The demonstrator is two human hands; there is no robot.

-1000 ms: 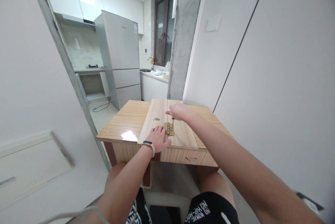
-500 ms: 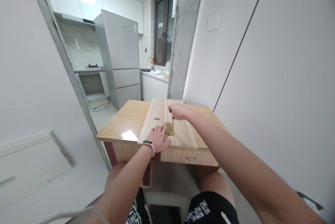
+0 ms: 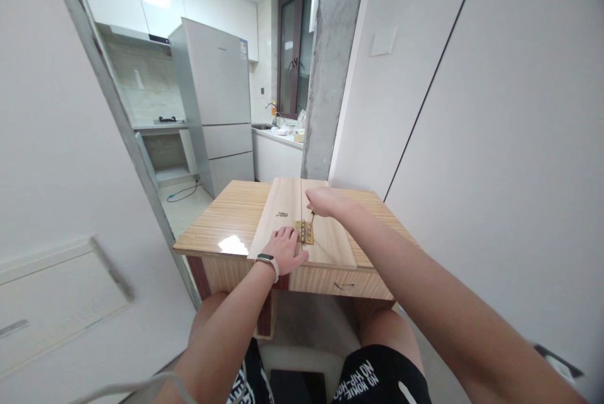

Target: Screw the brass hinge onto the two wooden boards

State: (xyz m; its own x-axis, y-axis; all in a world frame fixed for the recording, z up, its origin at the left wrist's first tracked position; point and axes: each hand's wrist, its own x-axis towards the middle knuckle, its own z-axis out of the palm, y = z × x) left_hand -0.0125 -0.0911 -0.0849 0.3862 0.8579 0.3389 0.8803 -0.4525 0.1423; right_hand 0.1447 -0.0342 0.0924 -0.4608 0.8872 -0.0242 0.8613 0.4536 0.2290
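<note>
A brass-coloured hinge [image 3: 304, 232] lies unfolded across the seam between two pale wooden boards [image 3: 276, 193]. My right hand [image 3: 324, 201] is closed around the handle of a screwdriver [image 3: 312, 220], whose shaft slants down to the hinge's right leaf. Most of the handle is hidden by my fingers. Flat on the left board, fingers spread, my left hand [image 3: 284, 250] touches or nearly touches the hinge's left edge. A small pile of screws [image 3: 282, 214] sits on the left board beyond that hand.
The boards rest on a wooden desk [image 3: 214, 221] with a drawer handle [image 3: 344, 286] at its front. My knees are under it. White walls stand close on both sides. Past the desk are a fridge [image 3: 226, 83] and a sink counter [image 3: 278, 146].
My right hand has shifted very slightly and its grip on the screwdriver has turned, with the handle tilting a little. The left hand, hinge and boards stay where they were.
</note>
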